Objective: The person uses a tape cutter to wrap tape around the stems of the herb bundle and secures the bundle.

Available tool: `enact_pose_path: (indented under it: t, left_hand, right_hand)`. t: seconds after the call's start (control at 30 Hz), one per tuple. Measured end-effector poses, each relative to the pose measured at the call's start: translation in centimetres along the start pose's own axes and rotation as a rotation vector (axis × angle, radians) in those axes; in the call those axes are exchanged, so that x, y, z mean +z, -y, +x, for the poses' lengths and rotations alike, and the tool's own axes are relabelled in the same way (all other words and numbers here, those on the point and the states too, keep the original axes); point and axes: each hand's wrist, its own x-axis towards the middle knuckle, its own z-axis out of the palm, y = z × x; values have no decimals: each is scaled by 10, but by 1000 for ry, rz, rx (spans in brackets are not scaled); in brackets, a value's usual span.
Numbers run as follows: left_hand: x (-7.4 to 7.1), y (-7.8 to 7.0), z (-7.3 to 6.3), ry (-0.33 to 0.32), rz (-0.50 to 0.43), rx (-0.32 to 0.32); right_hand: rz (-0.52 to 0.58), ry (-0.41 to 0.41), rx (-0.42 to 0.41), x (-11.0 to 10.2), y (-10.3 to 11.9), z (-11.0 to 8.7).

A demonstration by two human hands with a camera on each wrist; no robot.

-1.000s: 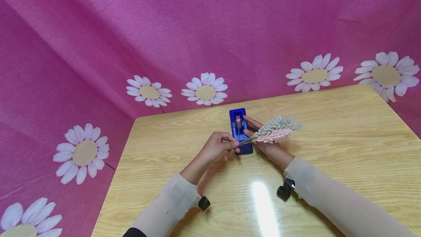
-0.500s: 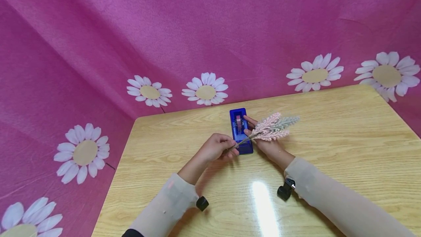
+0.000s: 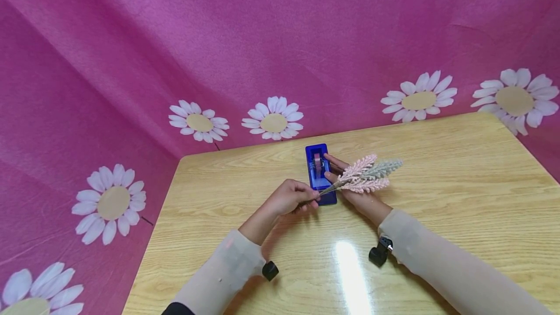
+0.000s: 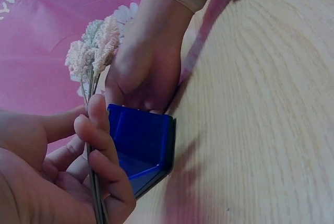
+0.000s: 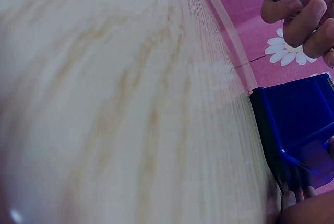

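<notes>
My left hand [image 3: 288,198] pinches the thin stems of a small bunch of artificial flowers [image 3: 367,173], pink spikes with a grey-green one. The stems [image 4: 95,182] run down across the fingers in the left wrist view, and the blooms point right in the head view, overlapping my right hand [image 3: 363,201]. A blue tape dispenser [image 3: 310,149] with a pinkish tape roll stands on the table. The right hand holds it along its right side, thumb and fingers at the edge. Close up, the dispenser [image 5: 297,114] shows in the right wrist view, fingertips at its lower end.
The light wood table [image 3: 210,227] meets a magenta cloth [image 3: 280,43] with printed white daisies at its back and left edges. A bright light reflection [image 3: 352,276] lies on the front of the tabletop. Black wrist cameras [image 3: 378,255] stick out from both sleeves.
The bunch has turned in my left fingers, so more pink spikes face up than a second ago. The left hand has shifted only slightly. My right hand and the tape dispenser have stayed put.
</notes>
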Motion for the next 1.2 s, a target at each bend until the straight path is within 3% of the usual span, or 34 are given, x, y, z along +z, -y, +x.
enact_pose_path:
  t: [0.5, 0.73, 1.2]
  left_hand:
    - [8, 7, 7, -48, 17, 37]
    - [10, 9, 9, -71, 38, 28]
    - [14, 14, 13, -82, -12, 0]
  right_hand:
    - [89, 27, 35, 1, 0, -1]
    - [96, 9, 21, 1, 0, 0]
    - [86, 13, -12, 2, -2, 4]
